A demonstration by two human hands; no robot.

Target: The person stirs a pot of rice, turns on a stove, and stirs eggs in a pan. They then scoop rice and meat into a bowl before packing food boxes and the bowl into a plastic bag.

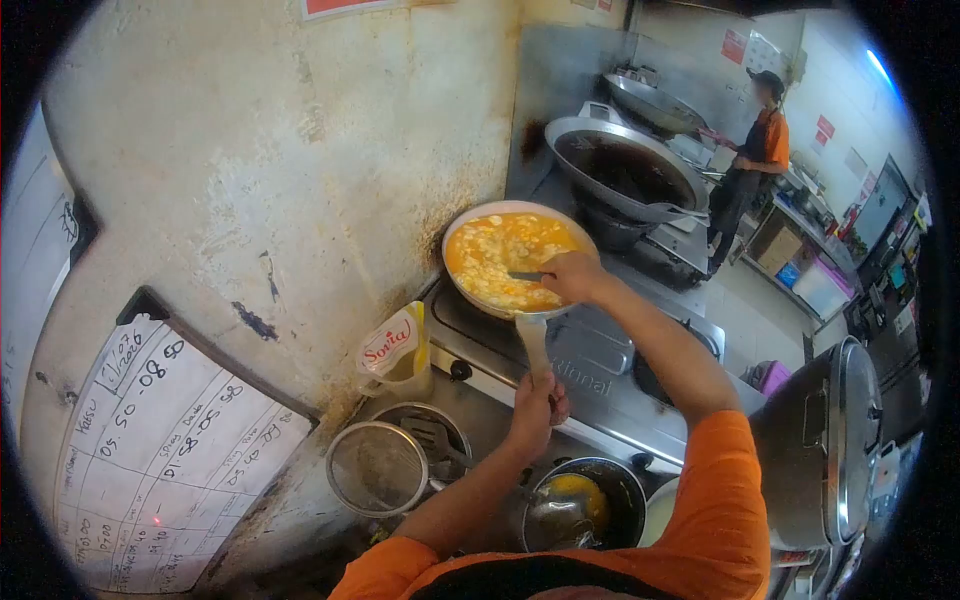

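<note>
A frying pan [577, 222] with a pale rim sits on the stove beside the wall. In it lies a loose orange-yellow egg mixture [500, 245] with pale curds. My left hand [537, 412] is wrapped round the pan's light-coloured handle [533, 345]. Over the pan's right side, my right hand [572, 277] is closed on a dark spatula [525, 275], whose tip is down in the egg. Its grip end is hidden by my fingers.
Left of the stove stand a Sovia-labelled jug [395, 355] and a sieve [375, 470]. A dark pot [635, 500] is near my body, a tall steel pot [810, 440] at right. Beyond are large woks [630, 165] and a co-worker [765, 150] in orange.
</note>
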